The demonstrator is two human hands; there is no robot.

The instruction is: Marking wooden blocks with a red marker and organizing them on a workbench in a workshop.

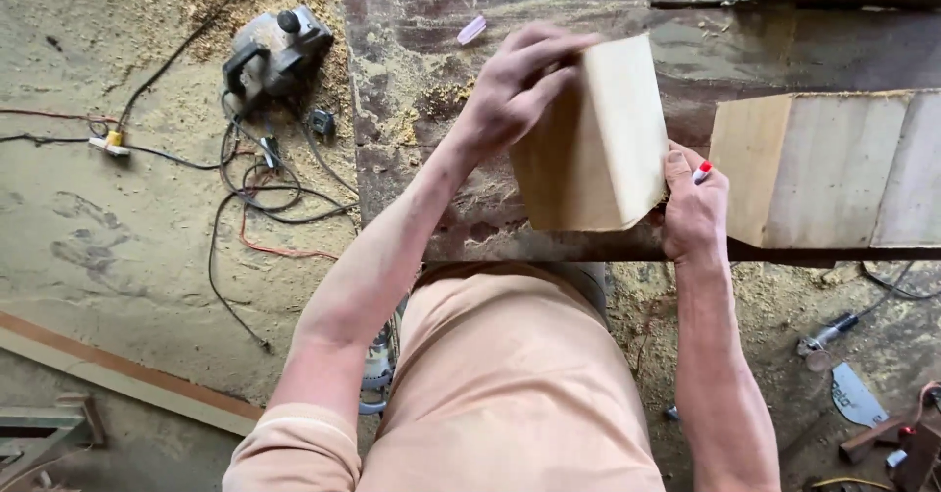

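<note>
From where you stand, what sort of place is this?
Most likely a small woodworking shop. Sawdust covers the floor, an electric planer lies there among tangled cables, and the left hand and right hand steady a pale wooden block on a worn workbench.

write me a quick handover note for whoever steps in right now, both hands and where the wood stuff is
Left hand: grips the top edge of the pale wood block, holding it tilted on the workbench.
Right hand: steadies the block's lower right corner and holds a red-tipped marker.
Second wood block: lies on the bench to the right, untouched, apart from the held one.
Power planer: on the sawdust-covered floor to the left, among tangled cables.
Done: the block is up in both hands, marker out. No marks show on its visible faces.
Left: any marking, apparently; the far faces are hidden.
</note>
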